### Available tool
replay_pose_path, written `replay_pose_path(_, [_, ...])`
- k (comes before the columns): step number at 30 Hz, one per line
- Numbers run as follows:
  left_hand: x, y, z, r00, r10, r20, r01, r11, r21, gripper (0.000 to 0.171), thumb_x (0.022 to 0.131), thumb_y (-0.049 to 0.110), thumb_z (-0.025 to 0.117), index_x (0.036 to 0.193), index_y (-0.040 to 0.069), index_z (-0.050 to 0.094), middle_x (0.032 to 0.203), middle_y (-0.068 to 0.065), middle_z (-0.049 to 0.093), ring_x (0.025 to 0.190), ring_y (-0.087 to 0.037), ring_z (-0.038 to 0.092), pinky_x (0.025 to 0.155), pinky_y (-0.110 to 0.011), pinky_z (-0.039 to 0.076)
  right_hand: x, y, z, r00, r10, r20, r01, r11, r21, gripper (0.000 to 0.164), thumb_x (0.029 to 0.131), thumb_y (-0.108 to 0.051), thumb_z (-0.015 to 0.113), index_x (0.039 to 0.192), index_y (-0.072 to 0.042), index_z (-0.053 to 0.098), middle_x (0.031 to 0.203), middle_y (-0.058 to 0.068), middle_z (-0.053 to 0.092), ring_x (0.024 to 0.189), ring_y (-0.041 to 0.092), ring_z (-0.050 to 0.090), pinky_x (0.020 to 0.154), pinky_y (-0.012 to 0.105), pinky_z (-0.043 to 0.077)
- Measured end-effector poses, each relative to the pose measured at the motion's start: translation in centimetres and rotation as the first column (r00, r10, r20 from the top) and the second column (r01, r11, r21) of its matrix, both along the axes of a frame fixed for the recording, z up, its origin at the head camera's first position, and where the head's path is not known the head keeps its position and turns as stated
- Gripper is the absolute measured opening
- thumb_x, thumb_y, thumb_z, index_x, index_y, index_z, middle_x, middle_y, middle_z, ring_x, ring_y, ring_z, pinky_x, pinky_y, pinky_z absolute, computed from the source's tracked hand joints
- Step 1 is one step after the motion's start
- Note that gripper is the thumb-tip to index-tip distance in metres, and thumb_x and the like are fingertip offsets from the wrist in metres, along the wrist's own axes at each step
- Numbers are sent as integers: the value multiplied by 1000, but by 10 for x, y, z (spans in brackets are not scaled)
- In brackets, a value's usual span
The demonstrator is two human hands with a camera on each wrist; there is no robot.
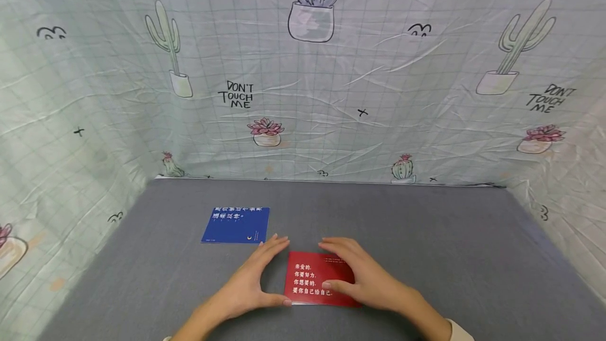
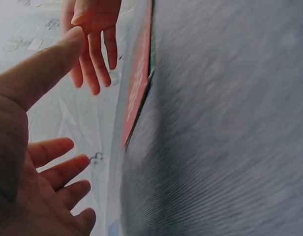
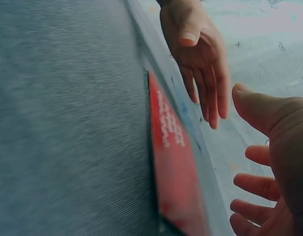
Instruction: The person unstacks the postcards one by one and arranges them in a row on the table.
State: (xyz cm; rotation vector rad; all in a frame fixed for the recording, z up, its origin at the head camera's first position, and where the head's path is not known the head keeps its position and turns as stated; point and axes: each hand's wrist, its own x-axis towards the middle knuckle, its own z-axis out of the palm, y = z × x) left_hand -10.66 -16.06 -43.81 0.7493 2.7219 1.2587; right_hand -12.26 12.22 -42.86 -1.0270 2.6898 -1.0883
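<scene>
Red card (image 1: 310, 275) lies flat on the grey counter (image 1: 426, 230), lower ctr of frame, w/ white Chinese txt facing up. L hand (image 1: 248, 283) is just left of it, R hand (image 1: 364, 280) over its right part. Fingers of both are spread wide, thumbs well apart from the rest, holding nothing; wrist views show a gap btwn hands & card. Blue card (image 1: 236, 228), also w/ white txt, lies upper left of the red one, near L fingertips. Pale cloth (image 1: 303, 72) w/ cactus prints & "DON'T TOUCH ME" fills the upper half. Light sleeve (image 1: 459, 331) at bottom, right of ctr.
</scene>
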Motion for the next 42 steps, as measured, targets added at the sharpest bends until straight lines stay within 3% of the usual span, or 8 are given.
replay_pose_path(8, [3,7,-10,998,-47,38,48,999,-18,102,64,47,86,147,14,37,154,-8,29,143,-27,16,110,-59,17,10,12,-9,999,9,-47,-8,1000,25,72,81,-50,71,141,-19,46,143,1,41,132,18,30,92,40,49])
replay_pose_path(16, [-1,10,-16,998,-60,17,61,995,-78,101,64,43,86,147,14,37,154,-2,30,144,-25,13,112,-55,15,16,24,-16,1000,4,1,-4,1000,24,77,76,-50,75,142,-24,44,143,2,37,131,21,27,81,32,54])
replay_pose_path(23, [-3,14,-18,998,-56,-20,53,990,-128,100,64,38,87,146,12,37,151,-3,34,144,-25,15,114,-52,13,15,32,-20,1000,6,18,-7,999,44,81,75,-52,76,144,-26,42,146,2,34,132,19,23,83,31,54])
replay_pose_path(33, [-2,15,-19,999,-32,-26,28,989,-149,97,64,36,87,145,9,39,149,-7,37,143,-25,19,114,-49,13,15,38,-23,998,44,-32,-42,996,72,81,76,-51,75,144,-21,41,145,4,33,130,23,25,84,32,53])
replay_pose_path(42, [-2,16,-19,1000,-20,-21,16,986,-163,94,65,36,86,143,10,42,148,-7,39,141,-24,24,114,-50,15,14,39,-22,999,41,-15,-39,994,100,81,77,-54,73,144,-22,40,144,2,33,128,22,26,83,31,53])
